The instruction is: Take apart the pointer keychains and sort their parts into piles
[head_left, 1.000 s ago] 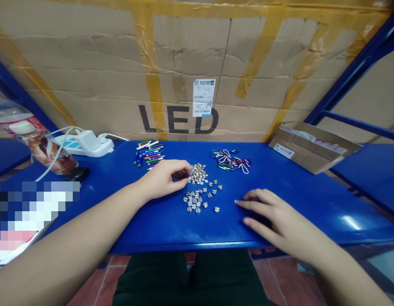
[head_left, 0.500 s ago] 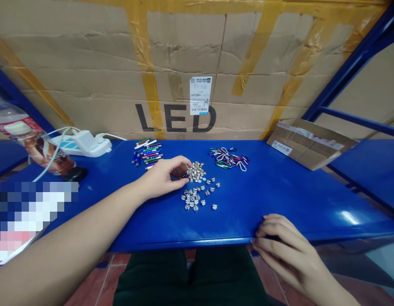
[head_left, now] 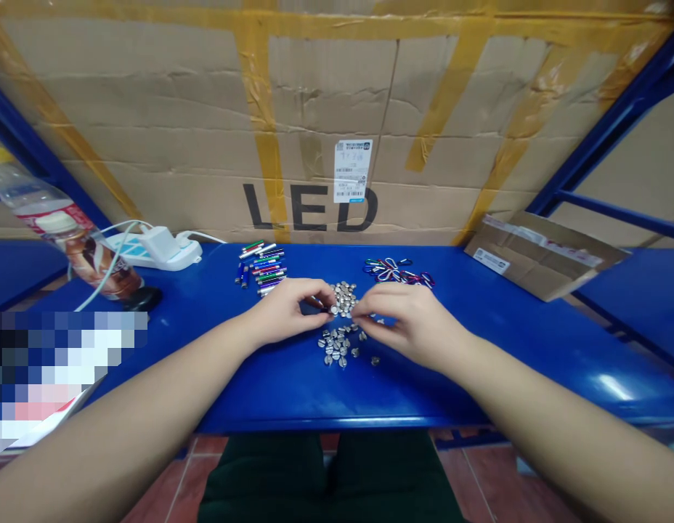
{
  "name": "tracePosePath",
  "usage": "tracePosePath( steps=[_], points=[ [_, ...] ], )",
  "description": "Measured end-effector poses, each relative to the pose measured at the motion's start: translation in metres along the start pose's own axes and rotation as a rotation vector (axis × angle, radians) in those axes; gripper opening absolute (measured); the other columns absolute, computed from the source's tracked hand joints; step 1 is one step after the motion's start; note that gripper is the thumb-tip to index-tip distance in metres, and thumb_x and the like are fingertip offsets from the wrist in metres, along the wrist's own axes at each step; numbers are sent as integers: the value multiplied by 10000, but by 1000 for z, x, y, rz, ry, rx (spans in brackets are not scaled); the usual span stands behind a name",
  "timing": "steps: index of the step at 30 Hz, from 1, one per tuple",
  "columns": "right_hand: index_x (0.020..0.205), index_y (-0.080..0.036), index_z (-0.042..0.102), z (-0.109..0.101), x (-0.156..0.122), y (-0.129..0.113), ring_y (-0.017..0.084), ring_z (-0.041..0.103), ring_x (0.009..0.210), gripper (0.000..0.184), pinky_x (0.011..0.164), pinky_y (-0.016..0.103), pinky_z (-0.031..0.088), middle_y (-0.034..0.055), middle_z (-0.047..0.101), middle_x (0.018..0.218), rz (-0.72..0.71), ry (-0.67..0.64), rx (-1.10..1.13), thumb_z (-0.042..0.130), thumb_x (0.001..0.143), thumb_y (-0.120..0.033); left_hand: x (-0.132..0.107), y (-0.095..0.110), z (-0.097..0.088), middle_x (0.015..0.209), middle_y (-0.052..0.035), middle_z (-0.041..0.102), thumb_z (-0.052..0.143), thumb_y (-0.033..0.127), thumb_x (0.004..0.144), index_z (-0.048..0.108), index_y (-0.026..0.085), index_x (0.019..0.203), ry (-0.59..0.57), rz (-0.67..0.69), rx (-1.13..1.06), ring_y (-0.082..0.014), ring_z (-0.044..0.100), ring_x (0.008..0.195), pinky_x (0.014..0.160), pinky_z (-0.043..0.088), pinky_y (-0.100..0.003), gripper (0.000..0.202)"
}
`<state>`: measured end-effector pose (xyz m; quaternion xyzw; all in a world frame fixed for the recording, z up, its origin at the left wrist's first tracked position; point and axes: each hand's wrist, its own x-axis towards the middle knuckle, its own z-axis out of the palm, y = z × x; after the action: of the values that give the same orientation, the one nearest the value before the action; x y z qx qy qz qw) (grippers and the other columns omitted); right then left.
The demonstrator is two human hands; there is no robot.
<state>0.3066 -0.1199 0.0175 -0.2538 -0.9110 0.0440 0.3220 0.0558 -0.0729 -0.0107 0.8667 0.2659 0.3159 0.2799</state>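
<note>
- Filling the background, a large brown cardboard carton (head_left: 315,109), crossed by strips of yellow packing tape, with black "LED" lettering and a white barcode label (head_left: 352,171) on its face.
- Beneath it, a long glossy blue metal shelf (head_left: 522,363), framed by a blue steel rack upright (head_left: 603,138).
- At the far left of the shelf, a tilted clear plastic bottle (head_left: 70,240) with a red label and brown contents, just beside a white power strip (head_left: 163,254) with a plug in it.
- At the far right, a flat brown cardboard parcel (head_left: 544,265), propped at an angle on the shelf's back edge.
- Toward the back, a tidy group of slim multicoloured metal tubes (head_left: 261,265), and well to the right, a tangle of multicoloured carabiners (head_left: 399,272).
- At the centre, between the two hands, a heap of silver slotted screws (head_left: 345,298), with a looser spread in front of it.
- Left hand (head_left: 285,312): curled, fingertips pinched together at the heap's edge; any held screw too small to tell.
- Right hand (head_left: 413,319): curled, fingertips reaching into the heap from the other side; no grasp discernible.
- Work in hand, as judged: fingertip handling of the screws, with the next move calling for a careful pinch on such small pieces.
</note>
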Motion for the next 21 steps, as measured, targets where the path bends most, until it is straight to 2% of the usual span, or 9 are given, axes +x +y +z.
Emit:
tracePosePath(
  steps=[3, 8, 16, 21],
  points=[
    [971, -187, 731, 10, 17, 16, 181, 689, 810, 99, 759, 301, 552, 64, 735, 884, -50, -68, 0, 633, 987, -182, -1, -1, 0, 953, -22, 765, 727, 216, 864, 689, 195, 963, -15, -22, -54, -158, 749, 847, 798, 630, -285, 109],
    [981, -178, 732, 18, 21, 26, 180, 677, 815, 107, 758, 290, 537, 64, 724, 884, -98, -99, -6, 626, 992, -180, -2, -2, -2, 966, -20, 780, 730, 216, 864, 692, 201, 985, -33, -43, -71, -161, 761, 839, 787, 631, -283, 128],
    [1000, -159, 741, 22, 16, 32, 201, 667, 867, 175, 776, 328, 558, 105, 730, 947, -225, -42, -85, 575, 1032, -207, -2, -3, -1, 959, -25, 780, 734, 217, 863, 690, 193, 983, -47, -93, -113, -163, 764, 837, 782, 636, -288, 131],
    [1102, -149, 706, 21, 12, 31, 198, 675, 891, 154, 821, 343, 567, 106, 737, 966, -233, 15, -3, 576, 1021, -166, -1, -2, -2, 955, -35, 783, 734, 221, 864, 686, 186, 984, -26, -92, -138, -172, 768, 850, 771, 637, -286, 133]
  ],
)
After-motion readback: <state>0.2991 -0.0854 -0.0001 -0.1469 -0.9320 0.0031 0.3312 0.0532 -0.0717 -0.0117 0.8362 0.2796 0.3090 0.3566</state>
